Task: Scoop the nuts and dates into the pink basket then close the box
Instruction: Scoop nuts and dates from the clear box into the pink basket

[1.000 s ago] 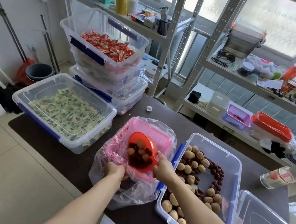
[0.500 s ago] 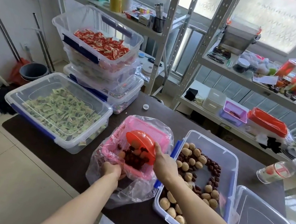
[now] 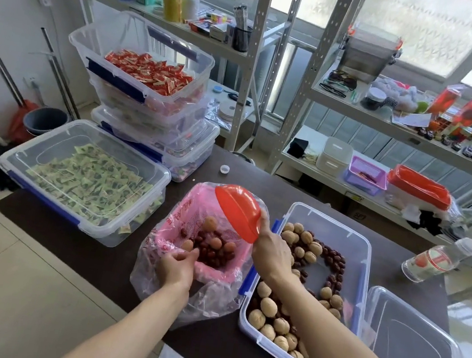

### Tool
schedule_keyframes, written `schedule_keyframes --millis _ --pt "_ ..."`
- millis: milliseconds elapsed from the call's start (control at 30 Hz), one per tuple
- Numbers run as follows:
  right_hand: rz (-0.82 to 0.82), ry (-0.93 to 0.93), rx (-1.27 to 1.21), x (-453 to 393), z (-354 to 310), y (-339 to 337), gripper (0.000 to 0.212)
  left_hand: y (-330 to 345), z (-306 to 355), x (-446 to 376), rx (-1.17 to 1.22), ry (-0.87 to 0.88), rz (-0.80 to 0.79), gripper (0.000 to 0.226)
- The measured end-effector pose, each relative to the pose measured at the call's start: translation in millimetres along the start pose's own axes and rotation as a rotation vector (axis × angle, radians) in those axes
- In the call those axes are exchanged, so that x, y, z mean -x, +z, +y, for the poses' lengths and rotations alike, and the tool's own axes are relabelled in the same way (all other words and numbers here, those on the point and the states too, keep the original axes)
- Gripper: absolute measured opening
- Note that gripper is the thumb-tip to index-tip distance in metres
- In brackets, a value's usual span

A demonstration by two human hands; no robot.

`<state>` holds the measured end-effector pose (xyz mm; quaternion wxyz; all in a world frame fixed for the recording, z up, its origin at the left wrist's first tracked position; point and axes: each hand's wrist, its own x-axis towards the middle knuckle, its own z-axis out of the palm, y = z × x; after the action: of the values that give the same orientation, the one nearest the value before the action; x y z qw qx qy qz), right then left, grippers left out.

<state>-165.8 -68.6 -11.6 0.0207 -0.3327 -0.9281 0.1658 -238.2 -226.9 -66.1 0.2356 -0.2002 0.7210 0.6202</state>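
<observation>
The pink basket (image 3: 182,216), lined with a clear plastic bag (image 3: 150,283), stands on the dark table and holds a pile of dates and walnuts (image 3: 213,248). My left hand (image 3: 176,267) grips the basket's near rim together with the bag. My right hand (image 3: 270,254) holds the red scoop (image 3: 237,211) by its handle, tipped upside down above the basket. Just right of the basket is the open clear box (image 3: 362,251) with walnuts and dates (image 3: 304,248) inside. Its clear lid (image 3: 415,349) lies at the right.
A closed clear box of green packets (image 3: 86,180) sits to the left, and stacked boxes with red packets (image 3: 149,72) behind it. A plastic bottle (image 3: 438,257) lies at the right on the table. A white cap (image 3: 224,169) lies behind the basket. Metal shelves stand beyond.
My right hand has turned the scoop over and raised it; its dates and walnuts have dropped into the basket. My left hand has kept its hold on the rim.
</observation>
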Motion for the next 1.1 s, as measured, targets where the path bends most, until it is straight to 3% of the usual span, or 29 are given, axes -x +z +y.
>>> schedule_keyframes --millis 300,467,567,633,733,867,1100 --pt "0.164 0.062 -0.441 2 54 -32 0.066 44 -6 45 -0.142 0.177 -0.376 0.02" --pt "0.248 0.154 -0.48 19 99 -44 0.06 52 -19 61 -0.304 0.249 -0.438 0.032" --pt "0.285 0.207 -0.426 36 126 -48 0.059 54 -28 67 -0.4 0.255 -0.445 0.047" --pt "0.277 0.251 -0.331 49 142 -49 0.058 54 -33 71 -0.451 0.257 -0.458 0.044" --pt "0.207 0.294 -0.137 65 160 -44 0.069 54 -43 76 -0.501 0.259 -0.469 0.037" --pt "0.1 0.364 0.107 76 167 -33 0.08 52 -50 80 -0.557 0.256 -0.43 0.054" --pt "-0.046 0.468 0.255 74 155 -18 0.069 45 -60 80 -0.617 0.259 -0.396 0.035"
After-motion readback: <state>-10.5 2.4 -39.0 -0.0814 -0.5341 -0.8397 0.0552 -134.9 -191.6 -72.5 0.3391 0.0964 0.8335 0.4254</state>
